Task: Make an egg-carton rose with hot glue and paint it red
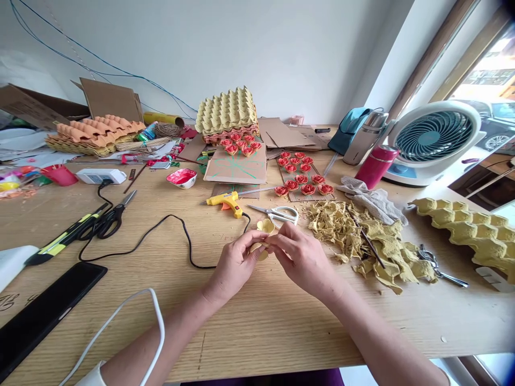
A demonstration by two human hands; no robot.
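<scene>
My left hand (237, 258) is closed on a small yellow egg-carton piece (262, 254), thumb and fingers pinching its edge. My right hand (300, 252) pinches the same piece from the other side; the fingertips of both hands nearly meet and partly hide it. Just beyond them a yellow egg-carton flower cup (265, 225) lies on the table. Behind the hands are white-handled scissors (281, 215) and a yellow hot glue gun (227, 200), its nozzle pointing left. To the right of my right hand lies a heap of torn yellow carton scraps (338, 228).
Red paper roses (308, 189) stand on cardboard at the back right. Farther back are stacked egg trays (227, 110) and a red-filled bowl (182, 178). A black cord (185, 230) crosses the left side, near black scissors (112, 220). A fan (436, 139) stands right.
</scene>
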